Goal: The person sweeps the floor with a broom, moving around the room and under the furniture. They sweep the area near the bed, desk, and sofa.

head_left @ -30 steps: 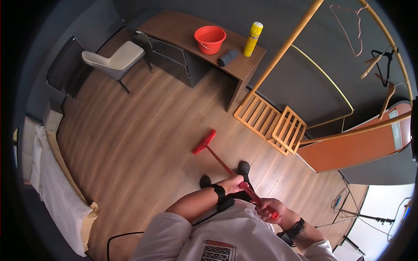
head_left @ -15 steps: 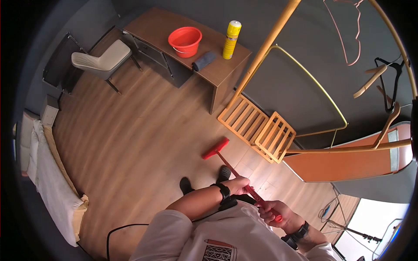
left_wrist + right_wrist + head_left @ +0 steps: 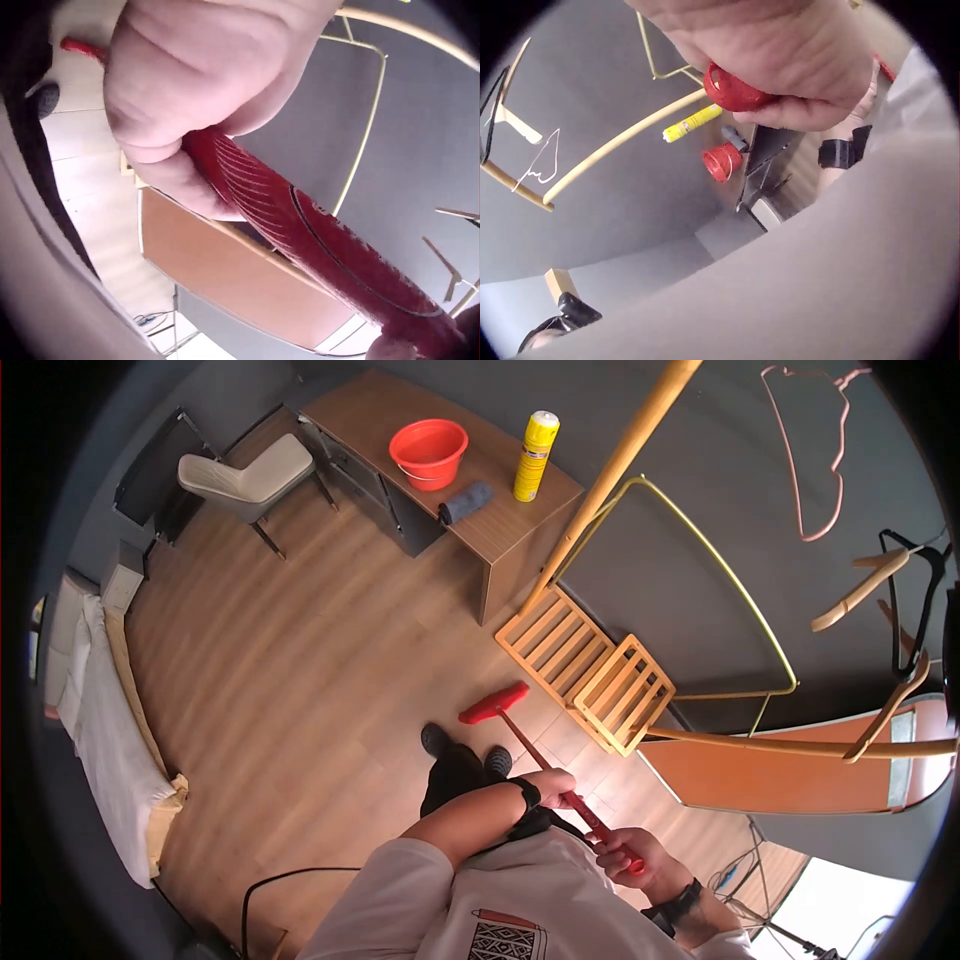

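A broom with a wide red head (image 3: pixel 494 702) and a long reddish handle (image 3: pixel 524 740) slants from the floor up to my waist. Partway along that handle, my left hand (image 3: pixel 552 788) grips it; the left wrist view shows these fingers (image 3: pixel 187 180) wrapped round the patterned red grip (image 3: pixel 300 225). My right hand (image 3: pixel 634 857) holds the upper end, and the red end cap (image 3: pixel 736 91) pokes out of the fist in the right wrist view. The broom head lies on the wood floor, just ahead of my feet.
A slatted wooden rack (image 3: pixel 590 670) with hangers (image 3: pixel 868 590) stands ahead right, near the broom head. The desk (image 3: pixel 510 550) bears a red bucket (image 3: pixel 430 456), a yellow can (image 3: pixel 536 458) and a dark rolled cloth (image 3: pixel 466 503). A chair (image 3: pixel 250 475) and bed (image 3: pixel 115 730) stand left.
The head view has shifted, and my feet have stepped to new spots. The broom head now lies closer to the slatted rack. Both hands keep their hold on the handle.
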A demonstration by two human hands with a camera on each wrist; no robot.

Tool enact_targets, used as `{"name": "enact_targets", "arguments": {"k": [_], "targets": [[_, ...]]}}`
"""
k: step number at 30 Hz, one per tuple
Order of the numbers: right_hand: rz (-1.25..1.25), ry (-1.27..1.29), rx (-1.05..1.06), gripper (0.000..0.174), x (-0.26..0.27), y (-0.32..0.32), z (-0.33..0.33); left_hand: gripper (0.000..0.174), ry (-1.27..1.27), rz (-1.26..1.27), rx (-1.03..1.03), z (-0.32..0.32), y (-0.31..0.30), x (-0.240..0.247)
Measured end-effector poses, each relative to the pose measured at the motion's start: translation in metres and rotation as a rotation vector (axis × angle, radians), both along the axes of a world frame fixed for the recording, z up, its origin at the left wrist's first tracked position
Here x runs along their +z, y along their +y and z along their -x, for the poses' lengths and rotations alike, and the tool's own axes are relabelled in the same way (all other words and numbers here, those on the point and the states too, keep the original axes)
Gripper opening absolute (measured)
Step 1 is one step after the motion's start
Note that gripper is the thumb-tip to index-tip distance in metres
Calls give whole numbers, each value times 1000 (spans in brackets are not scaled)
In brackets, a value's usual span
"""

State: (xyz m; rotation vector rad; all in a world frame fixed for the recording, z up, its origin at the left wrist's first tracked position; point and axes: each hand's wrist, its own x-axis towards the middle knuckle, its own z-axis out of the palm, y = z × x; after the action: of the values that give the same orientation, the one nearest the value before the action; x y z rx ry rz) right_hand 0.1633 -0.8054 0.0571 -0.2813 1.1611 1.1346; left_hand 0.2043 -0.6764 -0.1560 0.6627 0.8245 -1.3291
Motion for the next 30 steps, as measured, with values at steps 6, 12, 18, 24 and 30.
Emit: {"name": "enact_targets", "arguments": {"k": [6,12,18,24,30], "targets": [[79,-175,165,22,45,32,-47,23,45,119,153,-26,19,19],[53,-596,547,17,46,89,-90,13,-86,13,395,-59,96,57],[483,-677,631,24,-69,127,-149,5,-154,43,420,-84,154,87],[112,-553,529,36,-166,193,-198,4,-263,85,415,-98,200,109],[554,-883,677,11,-190,245,-208,4,-262,102,425,-112,229,99]]}}
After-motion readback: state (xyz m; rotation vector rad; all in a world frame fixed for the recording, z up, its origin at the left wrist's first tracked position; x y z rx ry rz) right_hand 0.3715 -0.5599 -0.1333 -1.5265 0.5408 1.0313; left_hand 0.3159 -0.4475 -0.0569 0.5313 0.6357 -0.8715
